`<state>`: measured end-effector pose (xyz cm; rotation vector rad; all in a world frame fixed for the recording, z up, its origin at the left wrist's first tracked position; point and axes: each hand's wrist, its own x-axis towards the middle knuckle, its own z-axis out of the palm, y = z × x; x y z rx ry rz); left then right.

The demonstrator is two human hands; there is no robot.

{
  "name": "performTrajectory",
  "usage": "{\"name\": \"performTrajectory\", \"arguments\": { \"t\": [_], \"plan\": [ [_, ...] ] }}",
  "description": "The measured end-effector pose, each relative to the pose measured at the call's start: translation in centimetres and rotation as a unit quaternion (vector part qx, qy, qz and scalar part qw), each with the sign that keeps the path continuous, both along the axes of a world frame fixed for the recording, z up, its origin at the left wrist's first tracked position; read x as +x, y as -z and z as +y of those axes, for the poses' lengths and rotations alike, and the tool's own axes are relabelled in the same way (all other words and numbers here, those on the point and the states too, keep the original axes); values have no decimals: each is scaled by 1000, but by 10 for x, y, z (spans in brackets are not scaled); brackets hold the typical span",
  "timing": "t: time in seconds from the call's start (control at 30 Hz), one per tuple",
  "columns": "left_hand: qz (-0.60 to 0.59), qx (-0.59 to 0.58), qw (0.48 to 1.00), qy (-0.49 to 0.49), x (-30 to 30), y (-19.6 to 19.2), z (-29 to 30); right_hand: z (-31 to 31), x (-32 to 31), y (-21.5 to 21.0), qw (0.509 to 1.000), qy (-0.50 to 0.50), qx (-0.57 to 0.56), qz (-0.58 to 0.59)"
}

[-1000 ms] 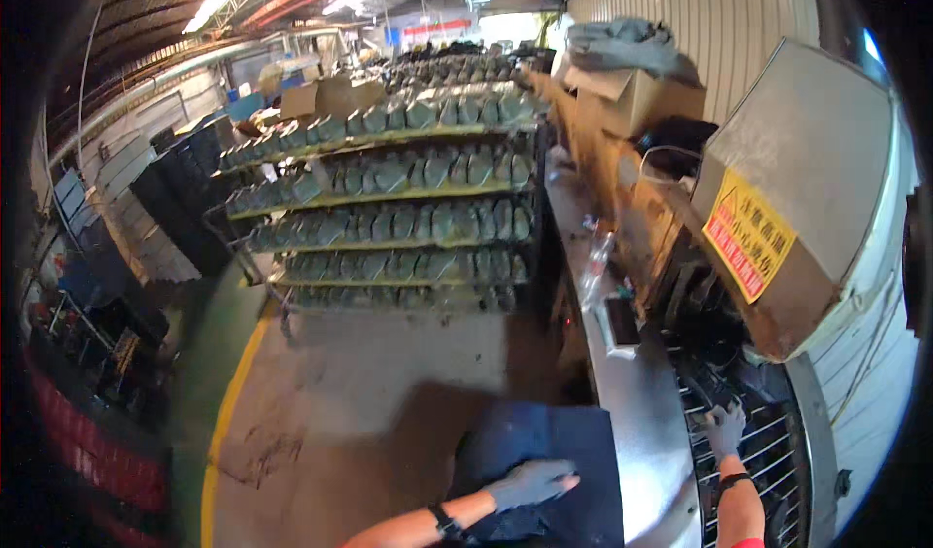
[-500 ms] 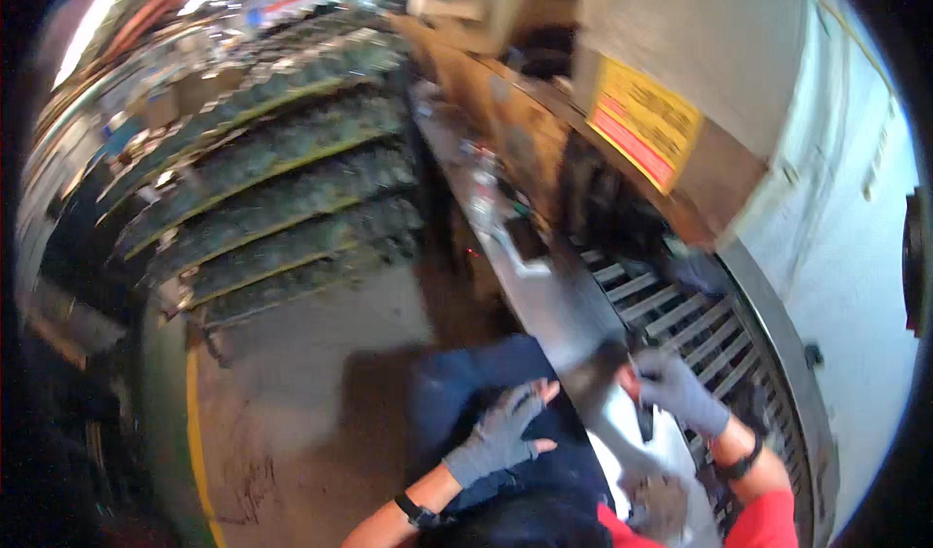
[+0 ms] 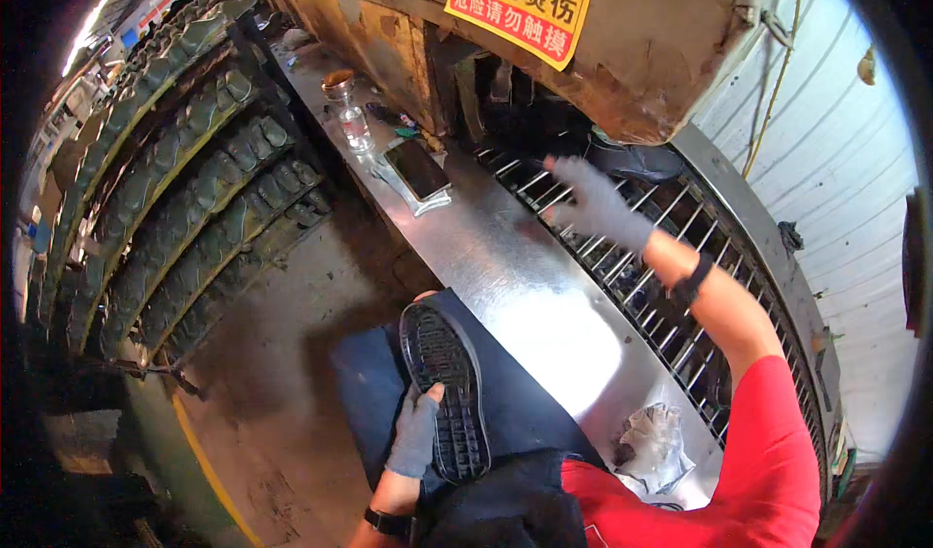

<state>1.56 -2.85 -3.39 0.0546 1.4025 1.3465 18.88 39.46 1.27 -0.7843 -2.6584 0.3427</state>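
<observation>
A black shoe sole (image 3: 445, 393) with a grid-like inner face lies over my lap. My left hand (image 3: 418, 431), in a grey fingerless glove, grips it by its left edge with the thumb on top. Over the slatted metal rack (image 3: 637, 276), my right hand (image 3: 598, 203), gloved the same way, has its fingers stretched out with nothing in them, somewhat blurred. A dark, rounded object (image 3: 637, 159) rests just beyond that hand, by the opening of the machine; its kind is hard to make out.
A metal ledge (image 3: 476, 227) runs alongside the rack, bearing a phone (image 3: 418, 167) on a cloth, a clear bottle (image 3: 355, 125) and crumpled plastic (image 3: 656, 446). A machine housing with a yellow warning sign (image 3: 520, 9) overhangs the rack. On the left stands a tiered shelf of dark shoe parts (image 3: 185, 188).
My left hand, open over my lap before, now holds the shoe sole. My right hand has moved from the ledge to farther out over the rack. The view has turned.
</observation>
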Motion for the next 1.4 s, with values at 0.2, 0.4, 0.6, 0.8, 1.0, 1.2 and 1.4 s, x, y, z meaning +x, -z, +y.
{"name": "performTrajectory", "arguments": {
  "t": [0.2, 0.4, 0.6, 0.8, 1.0, 1.2, 1.4],
  "plan": [
    [58, 47, 997, -26, 3, 15, 10, 146, 42, 40, 974, 179, 15, -142],
    [28, 75, 997, -10, -1, 19, 12, 124, 66, 40, 928, 247, 23, -279],
    [17, 50, 998, -29, -1, 23, 5, 22, 141, -18, 959, 22, 234, -156],
    [41, 86, 995, -16, -1, 34, 2, -47, 203, -26, 997, -17, 66, -46],
    [42, 73, 996, -22, 1, 35, -4, -62, 207, 46, 750, 306, -543, 223],
    [136, 85, 987, 18, -4, 27, -12, -57, 224, 65, 739, 303, -544, 258],
    [408, 175, 894, -55, -3, -14, -4, -143, 225, 18, 635, 223, -695, 254]
  ]
}}
